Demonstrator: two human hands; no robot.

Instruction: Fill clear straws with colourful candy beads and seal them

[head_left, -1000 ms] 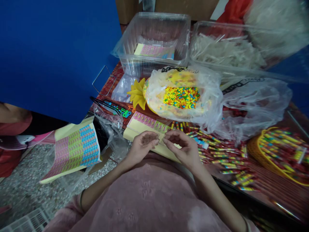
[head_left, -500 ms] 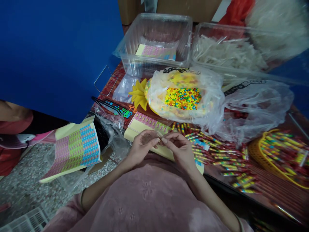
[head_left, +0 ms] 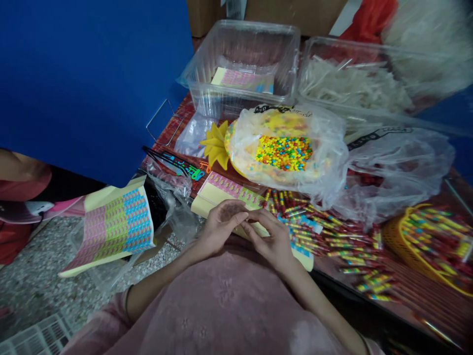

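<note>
Right hand (head_left: pixel 271 237) has closed in on the left hand (head_left: pixel 219 228) since a second ago; fingertips now meet over the sticker sheet (head_left: pixel 229 189), where a small gap showed before. Left fingers curled, thumb reaching toward the right fingertips; right fingers bent inward. Can't tell if either grips anything, tips overlap. Sheet lies on the table (head_left: pixel 414 305) just in front of the body, its middle hidden by both hands, right part partly under candy tubes (head_left: pixel 349 242). Pineapple-shaped tray (head_left: pixel 217 145) sits behind it, mostly covered by a plastic bag (head_left: pixel 327 153), loose candies (head_left: pixel 285 153) showing through the opening. Second bag (head_left: pixel 402 170) is crumpled to its right, between tray and yellow basket (head_left: pixel 395 234) of more tubes. Clear bin (head_left: pixel 209 96) holding another sheet and clear bin with whitish strips (head_left: pixel 351 88) stand at back. Blue panel (head_left: pixel 88 88) blocks the left side; hanging sheet (head_left: pixel 115 228) below it.
</note>
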